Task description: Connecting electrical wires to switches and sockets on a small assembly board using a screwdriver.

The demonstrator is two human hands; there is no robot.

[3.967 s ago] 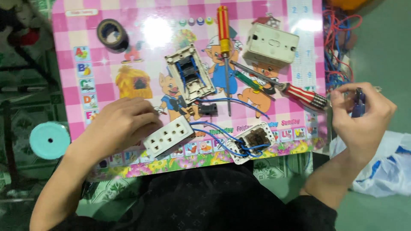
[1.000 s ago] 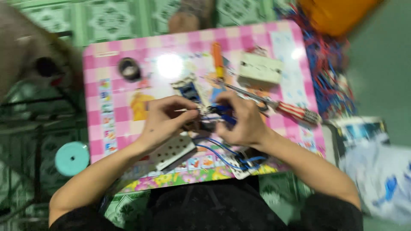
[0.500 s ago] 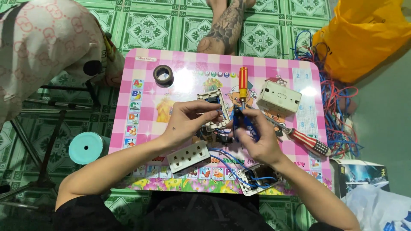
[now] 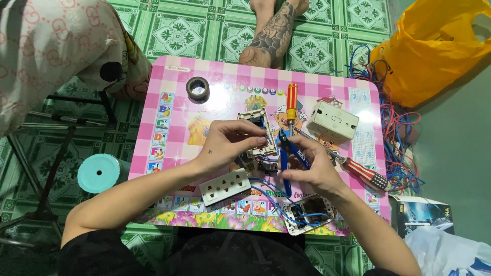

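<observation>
The left hand (image 4: 230, 143) is pinching, fingers closed, a small white switch module with a metal frame (image 4: 260, 137) near the middle of the pink checked children's folding table (image 4: 174, 128). The right hand (image 4: 312, 168) is gripping blue-handled wire cutters (image 4: 287, 153), fingers wrapped together round the handles, with the cutter head pointing up toward the module and blue wires (image 4: 266, 191) trailing down from it toward the table's near edge.

To do this well, the left hand is best keeping the module steady and flat on the table while the cutter tips are biting only the one wire end, close to the terminal; whether the tips are touching a wire now is too small to tell.

Around them on the table: a white multi-socket faceplate (image 4: 225, 186) is lying just below the left wrist, an open wall box with blue wiring (image 4: 309, 214) at the near edge below the right hand, a white plastic junction box (image 4: 332, 120) toward the far right, a red-and-yellow screwdriver (image 4: 291, 105) just beyond the cutters, a striped-handled screwdriver (image 4: 358, 171) right of the right hand, and a black tape roll (image 4: 197, 88) toward the far left corner. The striped screwdriver and loose blue wires are crowding the right hand's side. Off the table's right edge a tangle of red and blue wire (image 4: 396, 133) is lying beside a yellow plastic bag (image 4: 434, 46); another person's tattooed leg (image 4: 271, 36) is resting beyond the far edge.
</observation>
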